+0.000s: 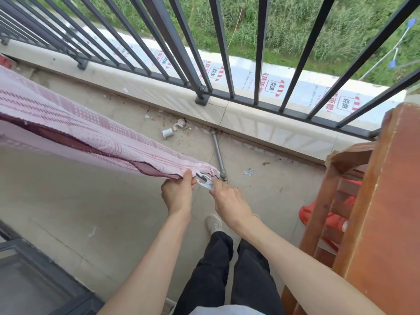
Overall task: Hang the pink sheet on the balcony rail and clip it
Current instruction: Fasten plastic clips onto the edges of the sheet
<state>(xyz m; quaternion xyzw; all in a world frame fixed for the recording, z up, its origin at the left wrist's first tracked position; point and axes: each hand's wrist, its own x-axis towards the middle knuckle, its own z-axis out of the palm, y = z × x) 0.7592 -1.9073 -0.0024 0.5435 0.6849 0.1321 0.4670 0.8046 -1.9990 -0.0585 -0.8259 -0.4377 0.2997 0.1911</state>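
I see the pink sheet (75,130) stretched left of the black railing (204,53). My left hand (178,194) pinches its corner; my right hand (229,201) pinches a white clip (204,180) at that edge. A loosened pinch could drop the corner.

Both forearms bare, no sleeves in view. Left hand (178,194) and right hand (229,202) bare, no rings seen. Black trousers (229,273). Light canvas shoe (213,222).
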